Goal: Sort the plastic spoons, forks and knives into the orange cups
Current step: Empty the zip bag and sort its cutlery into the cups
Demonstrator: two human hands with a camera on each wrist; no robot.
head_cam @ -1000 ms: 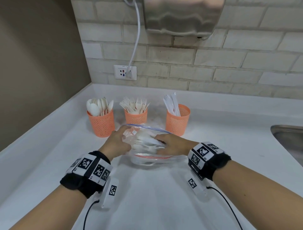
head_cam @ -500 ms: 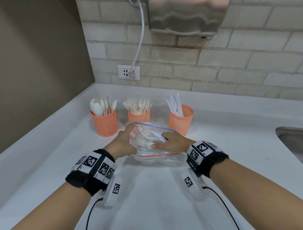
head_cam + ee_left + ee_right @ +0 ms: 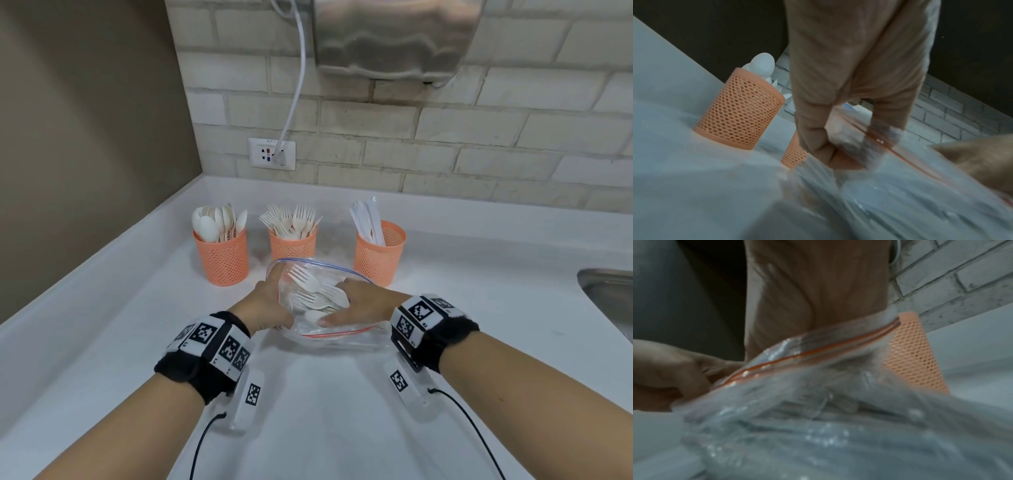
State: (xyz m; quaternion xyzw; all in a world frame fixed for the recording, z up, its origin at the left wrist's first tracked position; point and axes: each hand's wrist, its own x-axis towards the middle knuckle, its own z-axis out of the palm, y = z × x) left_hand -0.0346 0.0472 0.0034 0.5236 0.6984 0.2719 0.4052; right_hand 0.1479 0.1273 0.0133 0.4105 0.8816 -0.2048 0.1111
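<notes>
A clear zip bag with white plastic forks and spoons lies in front of three orange mesh cups. The left cup holds spoons, the middle cup forks, the right cup knives. My left hand pinches the bag's left rim between thumb and finger. My right hand reaches into the bag's mouth, thumb and fingers curled round a bunch of the cutlery. In the right wrist view the bag hides its fingertips.
All of this stands on a white counter in a corner, with a brick wall behind and a brown wall at the left. A steel sink lies at the right edge. A wall socket and a steel dryer are above the cups.
The bag's mouth has been pulled wider and higher. The fork heads now stick up toward the left inside it. Both hands stay at the bag.
</notes>
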